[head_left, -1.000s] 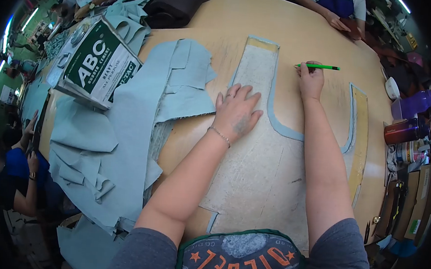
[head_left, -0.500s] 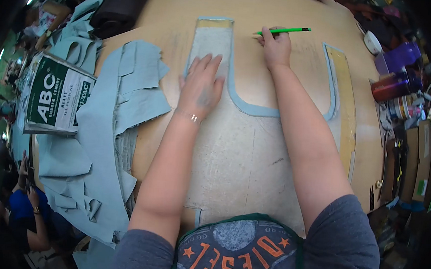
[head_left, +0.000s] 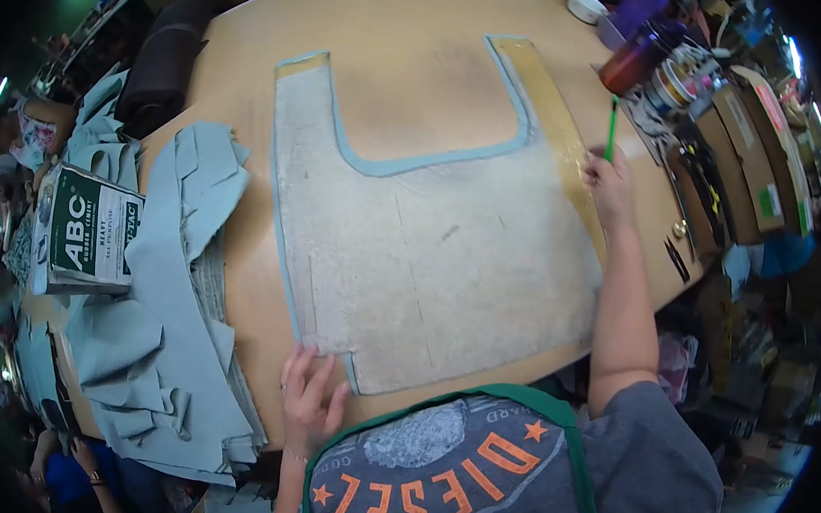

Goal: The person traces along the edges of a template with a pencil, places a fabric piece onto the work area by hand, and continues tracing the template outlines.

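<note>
A large greyish-white, U-shaped pattern piece lies flat on the table, with yellow tape along its right side and upper-left tip. Light blue fabric shows as a narrow border round its curved inner edge and left side. At the lower-left notch is my left hand, fingers apart, fingertips at the pattern's edge; whether they press on it I cannot tell. My right hand grips a green pencil upright beside the taped right edge.
Blue fabric pieces are heaped on the left, beside a rubber cement can. A dark roll lies behind them. At right stand a red-purple bottle, a jar and cardboard boxes. Small black scissors or snips lie near the edge.
My left hand has drawn back from the upper-left arm of the pattern to its lower-left corner. My right hand has moved right with the pencil, now upright. The view has shifted.
</note>
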Action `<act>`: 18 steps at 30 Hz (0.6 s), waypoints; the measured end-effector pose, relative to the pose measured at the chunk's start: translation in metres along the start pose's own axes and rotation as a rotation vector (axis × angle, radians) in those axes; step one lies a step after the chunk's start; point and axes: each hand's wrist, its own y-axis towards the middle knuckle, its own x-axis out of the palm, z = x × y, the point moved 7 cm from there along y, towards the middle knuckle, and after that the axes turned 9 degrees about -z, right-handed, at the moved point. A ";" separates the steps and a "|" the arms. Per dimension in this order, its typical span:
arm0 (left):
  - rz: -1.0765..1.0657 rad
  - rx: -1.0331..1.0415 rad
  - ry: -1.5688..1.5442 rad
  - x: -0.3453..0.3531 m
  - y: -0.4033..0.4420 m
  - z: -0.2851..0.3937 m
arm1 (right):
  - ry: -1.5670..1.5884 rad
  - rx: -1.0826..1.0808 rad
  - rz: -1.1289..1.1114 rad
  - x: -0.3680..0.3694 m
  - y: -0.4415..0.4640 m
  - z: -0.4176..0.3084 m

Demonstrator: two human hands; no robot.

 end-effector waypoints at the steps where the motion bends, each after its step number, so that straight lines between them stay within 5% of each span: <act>1: -0.002 -0.029 0.061 0.003 0.000 0.002 | -0.164 0.040 0.072 -0.031 -0.029 -0.004; 5: 0.016 -0.017 0.147 0.020 0.003 -0.004 | -0.610 0.089 0.116 -0.100 -0.103 0.000; 11: 0.042 -0.017 0.184 0.026 0.000 -0.005 | -0.871 -0.193 -0.035 -0.053 -0.151 -0.003; 14: 0.067 -0.031 0.138 0.029 0.002 -0.011 | -0.820 -0.186 -0.018 -0.064 -0.152 0.002; 18: 0.083 -0.020 0.137 0.029 0.002 -0.009 | -0.117 0.099 0.167 -0.114 -0.146 0.059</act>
